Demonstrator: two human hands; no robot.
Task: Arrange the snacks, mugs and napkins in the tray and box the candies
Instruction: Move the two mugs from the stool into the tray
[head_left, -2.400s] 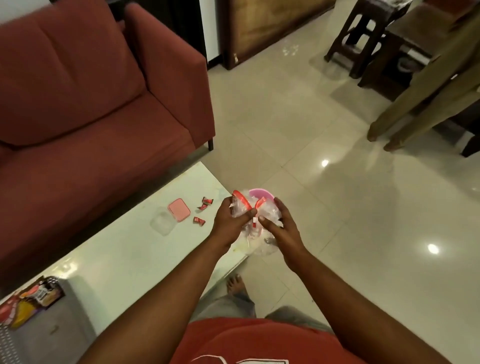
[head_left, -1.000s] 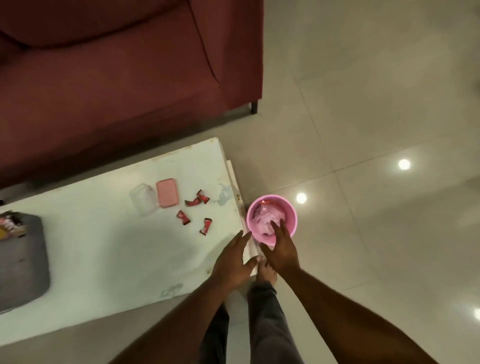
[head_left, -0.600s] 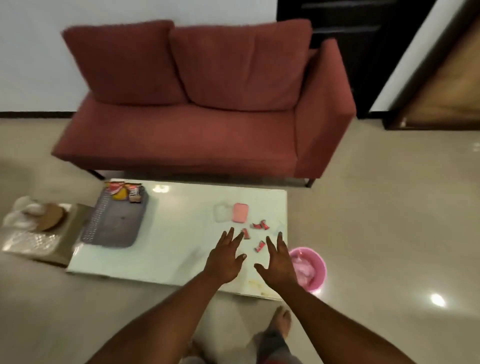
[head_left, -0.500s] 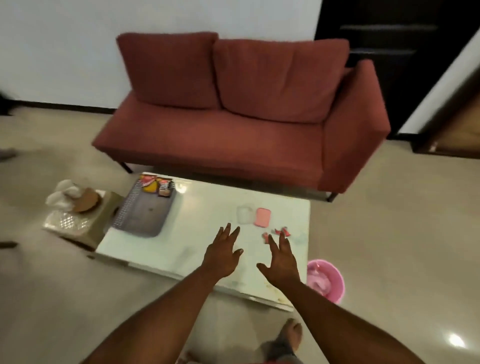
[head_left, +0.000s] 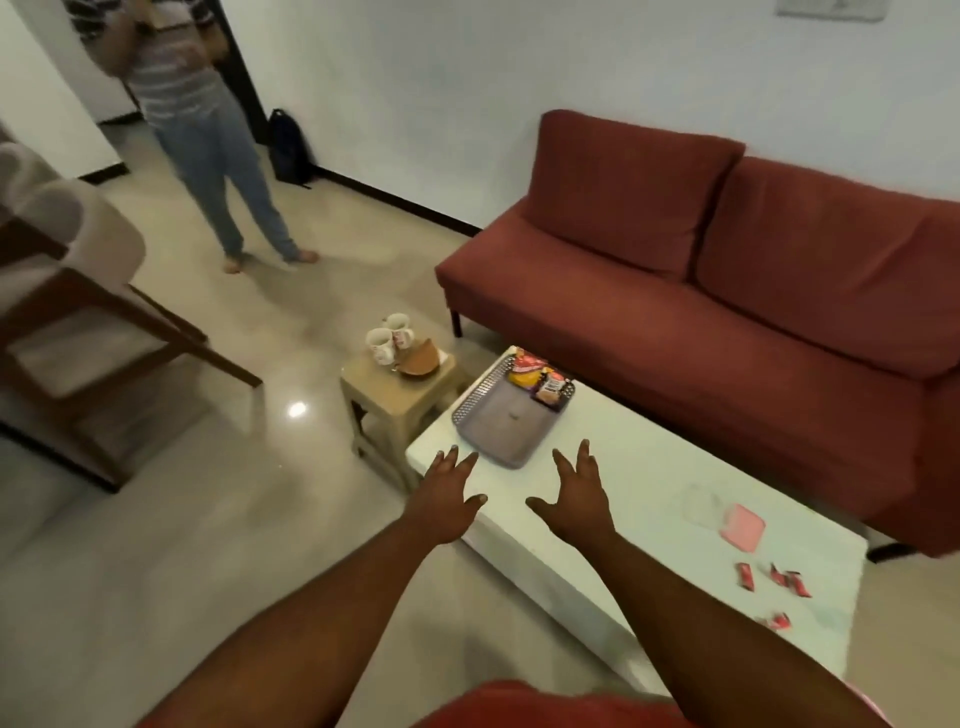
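Hands first, from the head view: the left hand (head_left: 447, 499) and right hand (head_left: 574, 499) hover with fingers spread and empty over the near end of the white coffee table (head_left: 623, 467), just short of the grey tray (head_left: 498, 421). Snack packets (head_left: 537, 376) lie at the tray's far end. Two white mugs (head_left: 389, 338) and brown napkins (head_left: 418, 358) sit apart on the small stool (head_left: 384, 400) beside the table. Toward the table's other end are the clear candy box (head_left: 701, 506), its pink lid (head_left: 743, 527) just beside it, and scattered red candies (head_left: 779, 577). The snacks step looks done and the mugs seem next, which calls for reaching past the table edge to the stool.
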